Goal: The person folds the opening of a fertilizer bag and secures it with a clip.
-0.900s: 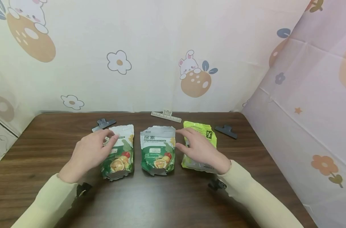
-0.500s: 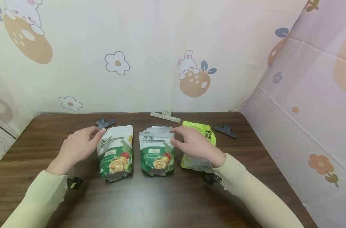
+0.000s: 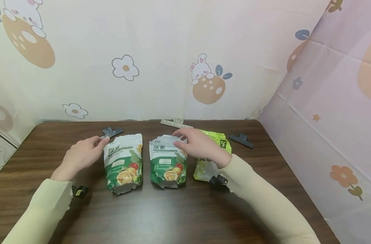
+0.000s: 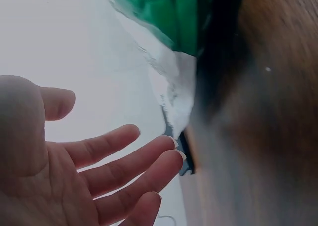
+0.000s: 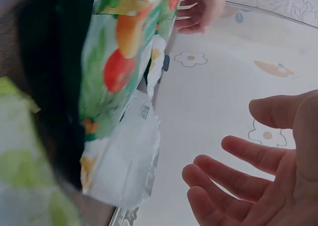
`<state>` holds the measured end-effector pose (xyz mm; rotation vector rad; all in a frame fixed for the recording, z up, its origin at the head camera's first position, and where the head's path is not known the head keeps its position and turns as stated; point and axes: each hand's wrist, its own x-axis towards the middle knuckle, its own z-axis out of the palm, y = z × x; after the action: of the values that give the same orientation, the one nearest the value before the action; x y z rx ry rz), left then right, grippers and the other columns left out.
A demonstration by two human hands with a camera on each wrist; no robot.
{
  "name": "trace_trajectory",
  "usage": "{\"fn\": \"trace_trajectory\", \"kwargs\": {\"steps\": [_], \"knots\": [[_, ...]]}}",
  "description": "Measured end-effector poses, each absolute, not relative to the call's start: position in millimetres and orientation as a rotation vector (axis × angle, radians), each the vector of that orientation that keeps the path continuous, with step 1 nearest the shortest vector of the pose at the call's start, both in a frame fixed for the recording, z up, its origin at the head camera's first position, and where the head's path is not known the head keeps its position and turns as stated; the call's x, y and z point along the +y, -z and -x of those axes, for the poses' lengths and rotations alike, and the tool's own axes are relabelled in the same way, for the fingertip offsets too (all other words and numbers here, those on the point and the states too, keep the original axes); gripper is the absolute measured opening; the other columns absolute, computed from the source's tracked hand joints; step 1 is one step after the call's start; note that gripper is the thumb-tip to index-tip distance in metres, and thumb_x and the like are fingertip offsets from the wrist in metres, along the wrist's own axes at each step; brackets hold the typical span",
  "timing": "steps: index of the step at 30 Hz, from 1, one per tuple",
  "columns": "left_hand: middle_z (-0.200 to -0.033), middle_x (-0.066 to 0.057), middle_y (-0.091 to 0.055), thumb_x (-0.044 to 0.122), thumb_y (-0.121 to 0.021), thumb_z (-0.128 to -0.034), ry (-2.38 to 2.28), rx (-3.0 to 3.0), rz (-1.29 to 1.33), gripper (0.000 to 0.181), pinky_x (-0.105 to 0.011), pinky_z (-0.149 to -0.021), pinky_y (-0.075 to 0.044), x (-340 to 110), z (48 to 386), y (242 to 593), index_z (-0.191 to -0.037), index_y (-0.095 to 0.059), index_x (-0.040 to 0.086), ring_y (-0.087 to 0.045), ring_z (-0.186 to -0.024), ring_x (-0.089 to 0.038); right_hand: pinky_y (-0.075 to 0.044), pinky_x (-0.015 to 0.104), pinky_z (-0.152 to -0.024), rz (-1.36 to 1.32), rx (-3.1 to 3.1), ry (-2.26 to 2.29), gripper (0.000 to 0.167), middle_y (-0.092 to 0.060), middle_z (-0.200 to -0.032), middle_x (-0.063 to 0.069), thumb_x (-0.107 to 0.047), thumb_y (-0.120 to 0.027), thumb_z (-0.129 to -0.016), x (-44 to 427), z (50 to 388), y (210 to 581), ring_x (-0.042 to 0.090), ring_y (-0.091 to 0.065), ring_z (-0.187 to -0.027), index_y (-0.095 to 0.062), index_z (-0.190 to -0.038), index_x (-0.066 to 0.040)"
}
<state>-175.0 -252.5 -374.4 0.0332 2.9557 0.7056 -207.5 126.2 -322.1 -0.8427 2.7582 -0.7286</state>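
In the head view, the left hand [image 3: 81, 156] is pointed towards two o'clock, the left forearm [image 3: 36, 215] slanted in from eight; the right hand [image 3: 200, 144] is aimed at ten, the right forearm [image 3: 265, 198] angled from between four and five (both are covered by pale sleeves [image 3: 245, 173]). Fingers [image 4: 131, 176] are loosely extended, thumbs [image 5: 276, 112] held apart.

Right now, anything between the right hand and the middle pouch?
Nothing visible: in the right wrist view, only a gap separates the right hand from the middle pouch. The yellow-green bag lies right of it, the pale clip behind.
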Motion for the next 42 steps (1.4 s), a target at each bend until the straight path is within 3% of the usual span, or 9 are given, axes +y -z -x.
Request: {"fn": "trace_trajectory", "kwargs": {"steps": [5, 10, 22, 32, 42], "knots": [[-0.129, -0.032, -0.055, 0.064, -0.026, -0.101, -0.715, 2.916, -0.027, 0.081, -0.064, -0.08, -0.044, -259, 178, 386, -0.14, -0.047, -0.004, -0.054, -0.109, -0.049, -0.048, 0.041, -0.095, 0.833, 2.711, 0.78, 0.04, -0.063, -0.13, 0.005, -0.033, -0.06, -0.1, 112, 214, 320, 0.022, -0.06, -0.115, -0.062, -0.133, -0.012], [-0.122, -0.029, -0.059, 0.061, -0.031, -0.1018, -0.725, 2.925, -0.019, 0.074, -0.054, -0.073, -0.046, -259, 179, 392, -0.134, -0.052, -0.003, -0.057, -0.099, -0.043, -0.046, 0.04, -0.097, 0.823, 2.708, 0.775, 0.037, -0.065, -0.128, 0.003, -0.033, -0.06, -0.1, 101, 219, 320, 0.019, -0.06, -0.117, -0.062, -0.132, -0.014], [-0.113, -0.026, -0.063, 0.043, -0.054, -0.1002, -0.875, 2.911, -0.005, 0.055, -0.051, -0.075, -0.048, -260, 182, 401, -0.127, -0.054, -0.005, -0.06, -0.097, -0.039, -0.045, 0.039, -0.099, 0.85, 2.676, 0.765, 0.035, -0.067, -0.124, 0.003, -0.033, -0.058, -0.101, 84, 235, 326, 0.021, -0.06, -0.118, -0.063, -0.13, -0.013], [-0.118, -0.029, -0.057, 0.039, -0.056, -0.1005, -1.01, 2.769, 0.072, 0.059, -0.046, -0.077, -0.048, -268, 186, 409, -0.133, -0.051, -0.009, -0.053, -0.097, -0.037, -0.046, 0.036, -0.097, 0.867, 2.577, 0.781, 0.035, -0.067, -0.121, 0.0, -0.032, -0.057, -0.102, 67, 248, 336, 0.017, -0.061, -0.114, -0.062, -0.131, -0.012], [-0.115, -0.025, -0.058, 0.032, -0.058, -0.101, -1.139, 2.689, 0.103, 0.049, -0.039, -0.076, -0.044, -265, 185, 407, -0.13, -0.052, -0.008, -0.053, -0.097, -0.033, -0.046, 0.035, -0.097, 0.873, 2.49, 0.794, 0.04, -0.065, -0.125, 0.003, -0.032, -0.055, -0.103, 45, 255, 335, 0.018, -0.059, -0.116, -0.058, -0.136, -0.01]]}}
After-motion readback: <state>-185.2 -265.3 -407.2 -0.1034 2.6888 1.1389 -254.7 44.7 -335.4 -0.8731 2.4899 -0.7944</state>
